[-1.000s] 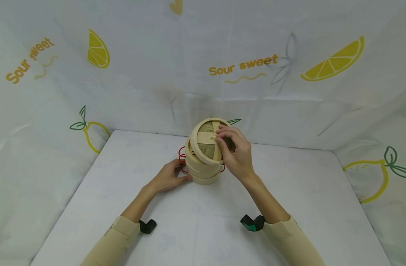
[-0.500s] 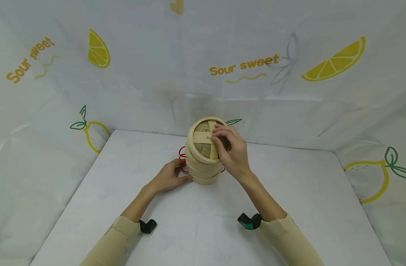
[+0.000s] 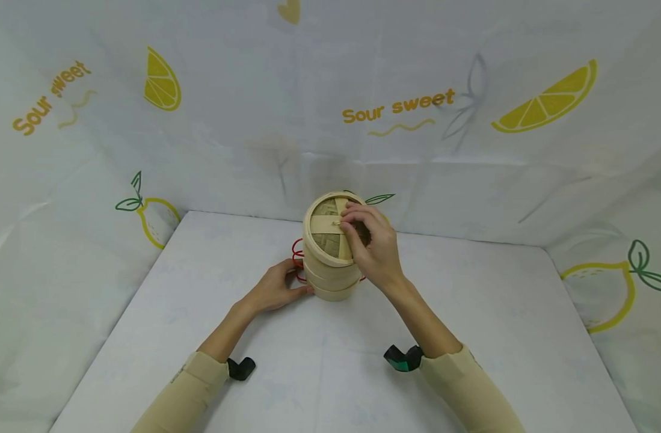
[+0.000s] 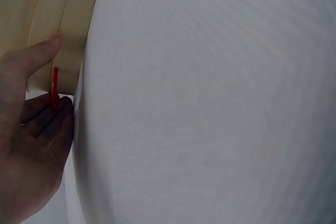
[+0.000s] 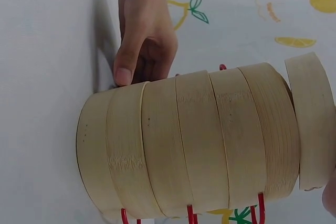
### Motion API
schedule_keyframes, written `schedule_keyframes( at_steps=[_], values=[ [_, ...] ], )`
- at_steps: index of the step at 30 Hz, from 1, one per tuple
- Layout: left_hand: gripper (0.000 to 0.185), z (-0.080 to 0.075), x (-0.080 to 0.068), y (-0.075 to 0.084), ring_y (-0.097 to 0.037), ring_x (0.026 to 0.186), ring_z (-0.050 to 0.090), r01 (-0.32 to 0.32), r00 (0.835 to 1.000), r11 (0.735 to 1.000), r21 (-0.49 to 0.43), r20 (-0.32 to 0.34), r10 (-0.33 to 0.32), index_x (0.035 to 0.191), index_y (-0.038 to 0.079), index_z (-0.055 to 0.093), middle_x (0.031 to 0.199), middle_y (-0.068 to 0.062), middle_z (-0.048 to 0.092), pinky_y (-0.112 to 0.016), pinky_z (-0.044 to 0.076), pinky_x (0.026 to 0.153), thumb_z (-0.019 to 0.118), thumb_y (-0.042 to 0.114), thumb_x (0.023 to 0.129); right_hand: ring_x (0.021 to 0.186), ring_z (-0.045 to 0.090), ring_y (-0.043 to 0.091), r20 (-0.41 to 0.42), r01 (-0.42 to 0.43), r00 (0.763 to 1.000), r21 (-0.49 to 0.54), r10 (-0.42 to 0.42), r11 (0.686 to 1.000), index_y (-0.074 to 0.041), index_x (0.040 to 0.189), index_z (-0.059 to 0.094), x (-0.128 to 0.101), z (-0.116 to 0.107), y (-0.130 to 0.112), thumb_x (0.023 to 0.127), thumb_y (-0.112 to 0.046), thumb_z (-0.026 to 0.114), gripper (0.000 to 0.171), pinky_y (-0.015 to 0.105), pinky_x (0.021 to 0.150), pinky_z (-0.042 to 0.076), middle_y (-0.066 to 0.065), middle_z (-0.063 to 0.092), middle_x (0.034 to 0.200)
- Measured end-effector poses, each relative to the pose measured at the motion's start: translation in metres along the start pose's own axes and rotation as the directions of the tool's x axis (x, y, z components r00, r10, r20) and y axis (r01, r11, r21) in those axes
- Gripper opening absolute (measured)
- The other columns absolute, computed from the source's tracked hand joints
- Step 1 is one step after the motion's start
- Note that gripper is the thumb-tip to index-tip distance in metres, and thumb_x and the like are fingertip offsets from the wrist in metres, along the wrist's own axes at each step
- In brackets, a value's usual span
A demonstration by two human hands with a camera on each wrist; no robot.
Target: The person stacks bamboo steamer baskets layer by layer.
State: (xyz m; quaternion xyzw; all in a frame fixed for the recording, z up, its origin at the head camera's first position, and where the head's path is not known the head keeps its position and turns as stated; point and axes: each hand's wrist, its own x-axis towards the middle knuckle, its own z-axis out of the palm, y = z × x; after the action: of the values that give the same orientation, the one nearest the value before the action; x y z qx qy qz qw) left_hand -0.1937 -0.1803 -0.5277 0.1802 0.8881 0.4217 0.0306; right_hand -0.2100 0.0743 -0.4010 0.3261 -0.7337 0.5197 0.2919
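A tall stack of round bamboo steamer baskets [image 3: 331, 282] stands upright on the white table, with red loop handles [image 5: 261, 208] on its sides. My left hand [image 3: 274, 287] holds the stack low on its left side. In the left wrist view its thumb [image 4: 44, 53] lies on the bamboo wall, and the curled fingers are by a red handle. My right hand [image 3: 376, 246] pinches the small loop on top of the woven bamboo lid [image 3: 326, 237]. The right wrist view shows the lid [image 5: 312, 121] at the stack's top, slightly tilted, a narrow gap along one side.
The white table [image 3: 449, 313] ends at a back edge just behind the stack. A pale sheet [image 3: 227, 120] printed with lemons and lettering hangs behind and at both sides. Black devices [image 3: 241, 368] sit at both wrists.
My right hand has moved the lid left and over the stack, from offset at the right to nearly in line with the top basket. My left hand has stayed in place.
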Motion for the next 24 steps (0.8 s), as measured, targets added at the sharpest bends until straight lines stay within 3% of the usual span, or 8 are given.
schedule_keyframes(
  at_steps=[24],
  values=[
    [0.063, 0.0007, -0.0003, -0.0007, -0.029, 0.132, 0.070, 0.005, 1.000, 1.000, 0.001, 0.006, -0.005, 0.141, 0.001, 0.064, 0.136, -0.014, 0.074, -0.048, 0.057, 0.118, 0.090, 0.029, 0.091, 0.127, 0.070, 0.039, 0.095, -0.056, 0.993, -0.096, 0.065, 0.994, 0.009, 0.104, 0.073, 0.0056, 0.0037, 0.0019, 0.103, -0.001, 0.071, 0.010, 0.036, 0.120, 0.054, 0.024, 0.074, 0.114]
  ],
)
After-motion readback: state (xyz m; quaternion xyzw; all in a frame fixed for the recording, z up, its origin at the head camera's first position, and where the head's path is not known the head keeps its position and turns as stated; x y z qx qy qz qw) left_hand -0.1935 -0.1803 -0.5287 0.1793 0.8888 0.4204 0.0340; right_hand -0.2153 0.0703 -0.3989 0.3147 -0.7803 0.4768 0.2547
